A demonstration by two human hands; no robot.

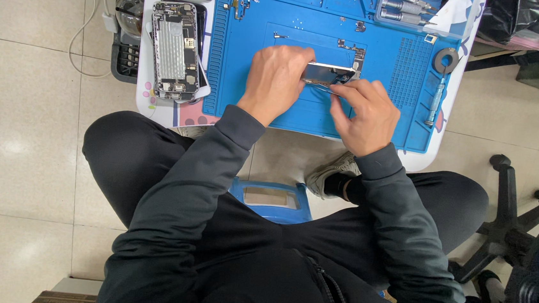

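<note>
Sleeves dark; left hand [275, 81] clamps phone part [327, 74] mid-mat [245, 53], right hand [363, 114] pinching at its near edge—keep part steady.

The person wears a dark charcoal zip-up jacket [254, 266] that fills the lower middle of the frame, its black zipper [329, 291] running down toward the bottom edge. The long sleeves end in ribbed cuffs, one at the left wrist [241, 125] near the centre of the frame and one at the right wrist [379, 161] just right of centre, and both hands, the left hand [278, 75] and the right hand [365, 111], are bare with no gloves, rings or watch showing. Black trousers [125, 153] cover the legs at mid-left and mid-right, and a grey sneaker [329, 172] over a black sock [343, 186] shows between the knees.
</note>
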